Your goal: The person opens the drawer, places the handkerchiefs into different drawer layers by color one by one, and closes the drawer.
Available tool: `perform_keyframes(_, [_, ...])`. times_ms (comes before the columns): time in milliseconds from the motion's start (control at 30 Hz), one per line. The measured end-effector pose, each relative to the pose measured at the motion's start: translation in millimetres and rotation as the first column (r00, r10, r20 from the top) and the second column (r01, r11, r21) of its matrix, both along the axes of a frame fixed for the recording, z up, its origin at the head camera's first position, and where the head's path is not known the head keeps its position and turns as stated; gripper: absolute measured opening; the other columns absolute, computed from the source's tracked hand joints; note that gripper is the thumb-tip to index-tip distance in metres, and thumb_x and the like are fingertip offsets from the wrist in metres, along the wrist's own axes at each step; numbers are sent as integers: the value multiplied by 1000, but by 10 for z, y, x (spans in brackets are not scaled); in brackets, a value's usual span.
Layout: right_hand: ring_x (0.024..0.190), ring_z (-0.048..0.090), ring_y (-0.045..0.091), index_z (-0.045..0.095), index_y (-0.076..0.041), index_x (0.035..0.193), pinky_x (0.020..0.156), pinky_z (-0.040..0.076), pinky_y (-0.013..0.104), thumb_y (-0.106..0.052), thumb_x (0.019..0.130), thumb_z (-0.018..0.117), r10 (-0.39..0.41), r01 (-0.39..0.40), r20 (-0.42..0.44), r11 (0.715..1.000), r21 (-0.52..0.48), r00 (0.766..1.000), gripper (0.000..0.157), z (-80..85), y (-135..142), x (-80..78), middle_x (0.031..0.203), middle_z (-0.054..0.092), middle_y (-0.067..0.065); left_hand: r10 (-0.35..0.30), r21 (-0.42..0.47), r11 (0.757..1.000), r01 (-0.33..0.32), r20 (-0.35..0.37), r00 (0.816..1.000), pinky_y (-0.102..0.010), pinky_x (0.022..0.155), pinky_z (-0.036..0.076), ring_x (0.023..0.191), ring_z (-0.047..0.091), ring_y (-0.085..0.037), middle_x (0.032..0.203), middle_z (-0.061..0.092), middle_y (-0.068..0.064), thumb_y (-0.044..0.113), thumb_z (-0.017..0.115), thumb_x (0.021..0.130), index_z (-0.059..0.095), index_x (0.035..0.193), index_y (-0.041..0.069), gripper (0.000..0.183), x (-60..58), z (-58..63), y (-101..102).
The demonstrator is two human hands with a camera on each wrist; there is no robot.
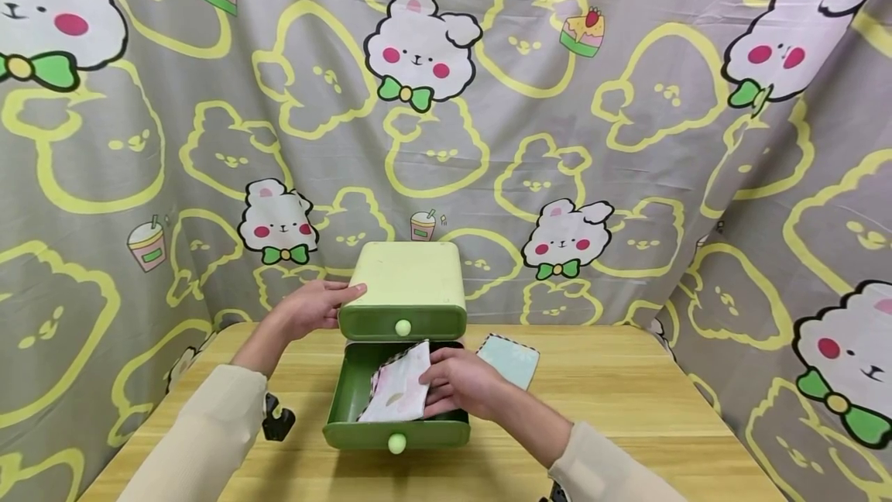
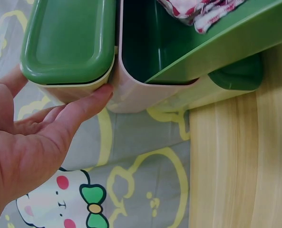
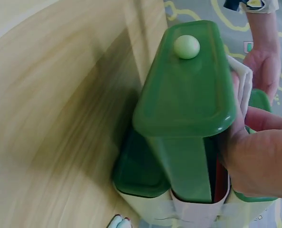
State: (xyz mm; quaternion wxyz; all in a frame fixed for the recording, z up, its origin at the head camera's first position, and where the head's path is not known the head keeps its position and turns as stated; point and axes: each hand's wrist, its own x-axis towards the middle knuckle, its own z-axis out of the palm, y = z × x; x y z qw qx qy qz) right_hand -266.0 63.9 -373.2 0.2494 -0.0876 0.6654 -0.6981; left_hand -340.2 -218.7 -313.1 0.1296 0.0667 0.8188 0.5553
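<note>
A small cabinet (image 1: pixel 411 273) with a pale yellow top and green drawers stands on the table. Its middle drawer (image 1: pixel 397 434) is pulled out. My left hand (image 1: pixel 317 308) rests against the cabinet's upper left side, the thumb on the top and the fairly straight fingers along the side. Inside the drawer my right hand (image 1: pixel 463 382) pinches a folded white cloth (image 1: pixel 400 390) with a dark checked edge; the right wrist view shows the cloth (image 3: pixel 245 83) between thumb and fingers. Crumpled red-and-white fabric (image 2: pixel 202 9) shows in the drawer in the left wrist view.
On the wooden table (image 1: pixel 599 417), a light blue cloth (image 1: pixel 509 361) with a checked edge lies right of the cabinet, partly behind my right hand. A grey patterned curtain (image 1: pixel 446 138) hangs behind and at both sides. The open drawer juts toward me.
</note>
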Motion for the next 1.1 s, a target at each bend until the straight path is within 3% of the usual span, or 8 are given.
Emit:
perform_keyframes(100, [75, 68, 27, 35, 9, 139, 75, 64, 44, -1, 91, 63, -9, 9, 7, 1000, 12, 1000, 57, -49, 6, -10, 100, 65, 23, -2, 2, 1000, 2, 0, 1000, -39, 98, 57, 103, 70, -14, 131, 66, -17, 46, 59, 102, 30, 155, -8, 81, 1, 1, 0])
perform_keyframes(200, [68, 64, 22, 36, 10, 136, 72, 64, 38, 1, 90, 62, -24, 24, -2, 1000, 16, 1000, 53, -93, 5, -33, 90, 62, 18, -2, 3, 1000, 2, -3, 1000, -39, 98, 57, 103, 70, -14, 130, 67, -17, 46, 59, 102, 30, 155, -8, 81, 6, 8, 3])
perform_keyframes(433, [55, 62, 11, 59, 4, 88, 61, 61, 24, 4, 89, 61, -91, 94, -67, 995, 35, 994, 2, -195, -72, -119, 62, 58, 4, -1, -1, 1000, 1, 1, 1000, -39, 99, 57, 103, 70, -14, 129, 67, -17, 44, 58, 103, 29, 156, -8, 80, 15, 15, 5])
perform_keyframes(667, [52, 61, 9, 65, 12, 91, 57, 59, 23, 6, 87, 62, -185, 192, -110, 980, 60, 977, 7, -207, -150, -204, 60, 59, 4, -1, 8, 1000, 1, 2, 1000, -38, 98, 57, 102, 71, -14, 124, 70, -13, 44, 59, 103, 30, 155, -8, 80, 12, 10, 0])
perform_keyframes(1100, [56, 64, 10, 68, 13, 89, 58, 61, 27, 5, 86, 63, -243, 270, -190, 955, 127, 951, 10, -201, -195, -238, 64, 66, 5, 0, 12, 1000, 0, -2, 1000, -36, 96, 58, 100, 70, -12, 123, 70, -13, 44, 59, 102, 29, 156, -8, 80, 6, 0, -4])
